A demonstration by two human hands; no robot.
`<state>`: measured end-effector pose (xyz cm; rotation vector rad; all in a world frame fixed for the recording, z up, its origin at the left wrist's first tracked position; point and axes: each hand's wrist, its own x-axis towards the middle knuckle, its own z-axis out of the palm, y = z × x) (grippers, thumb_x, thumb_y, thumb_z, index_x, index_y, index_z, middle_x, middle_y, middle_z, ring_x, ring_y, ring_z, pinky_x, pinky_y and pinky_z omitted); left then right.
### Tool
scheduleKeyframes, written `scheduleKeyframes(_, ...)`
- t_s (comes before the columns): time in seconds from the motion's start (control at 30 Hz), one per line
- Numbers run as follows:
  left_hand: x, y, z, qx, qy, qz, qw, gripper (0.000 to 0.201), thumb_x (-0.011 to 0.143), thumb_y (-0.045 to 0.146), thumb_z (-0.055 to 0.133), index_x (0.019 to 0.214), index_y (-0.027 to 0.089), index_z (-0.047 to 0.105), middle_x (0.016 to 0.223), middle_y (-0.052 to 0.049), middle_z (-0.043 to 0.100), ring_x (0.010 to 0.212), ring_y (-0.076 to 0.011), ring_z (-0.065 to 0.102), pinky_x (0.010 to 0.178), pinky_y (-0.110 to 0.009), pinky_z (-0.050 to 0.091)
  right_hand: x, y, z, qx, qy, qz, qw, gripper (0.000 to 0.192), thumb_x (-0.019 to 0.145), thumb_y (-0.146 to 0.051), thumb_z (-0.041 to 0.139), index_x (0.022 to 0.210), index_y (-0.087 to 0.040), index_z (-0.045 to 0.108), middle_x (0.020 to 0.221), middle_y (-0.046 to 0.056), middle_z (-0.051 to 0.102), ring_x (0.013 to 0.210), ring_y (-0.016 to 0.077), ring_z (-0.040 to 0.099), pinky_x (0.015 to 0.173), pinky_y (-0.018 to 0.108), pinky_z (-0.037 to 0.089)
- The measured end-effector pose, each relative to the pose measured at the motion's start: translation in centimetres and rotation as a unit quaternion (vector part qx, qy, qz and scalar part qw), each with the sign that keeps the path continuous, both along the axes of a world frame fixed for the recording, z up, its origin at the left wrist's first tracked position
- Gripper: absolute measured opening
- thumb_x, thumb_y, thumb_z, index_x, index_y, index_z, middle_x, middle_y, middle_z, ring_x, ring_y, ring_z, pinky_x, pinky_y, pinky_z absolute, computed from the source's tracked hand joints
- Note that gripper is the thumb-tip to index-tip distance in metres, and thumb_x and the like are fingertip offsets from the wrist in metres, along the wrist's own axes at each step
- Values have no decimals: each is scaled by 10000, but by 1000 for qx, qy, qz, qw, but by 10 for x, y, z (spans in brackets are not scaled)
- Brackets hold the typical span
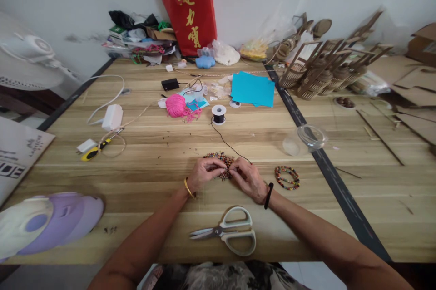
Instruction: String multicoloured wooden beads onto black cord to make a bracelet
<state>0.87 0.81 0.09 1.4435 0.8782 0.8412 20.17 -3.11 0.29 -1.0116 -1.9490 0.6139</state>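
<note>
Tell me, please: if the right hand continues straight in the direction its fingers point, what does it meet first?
The right hand points left, so it would most likely first meet the pile of beads under its fingertips, then the left hand just beyond; depth is unclear.

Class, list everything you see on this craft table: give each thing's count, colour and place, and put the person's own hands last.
bead pile: one, multicoloured, under the fingertips of both hands
black thread: one strand, runs from the spool to the hands
spool: one, white with black thread, table centre
beaded bracelets: apparently two, multicoloured, right of the hands
scissors: one pair, cream handles, near table edge
pink yarn: one ball, left of spool
blue paper: a few sheets, behind spool
clear jar: one, on its side, right
table: one, light wood
left hand: gold bangle, on beads
right hand: black wristband, pinching thread
</note>
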Motion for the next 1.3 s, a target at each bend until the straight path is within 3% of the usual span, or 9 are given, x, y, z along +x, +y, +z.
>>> scheduleKeyframes(1.03, 1, -1, -1, 20, 8, -11, 1000, 216, 708, 310, 750, 756, 108, 688, 749, -64, 674, 694, -128, 617, 665, -220, 491, 0, 1, -2, 11, 1, 19, 1000, 41, 934, -224, 529, 924, -207, 565, 785, 32, 584, 671, 150, 537, 600, 268, 441)
scheduleKeyframes(1.3, 2, -1, 1, 20, 13, -10, 1000, 216, 703, 316, 750, 752, 116, 683, 747, -58, 668, 690, -126, 610, 660, -217, 490, 0, 2, -2, 19, 15, 31, 999, 100, 954, -210, 479, 921, -206, 574, 822, 55, 603, 750, 173, 576, 672, 303, 478)
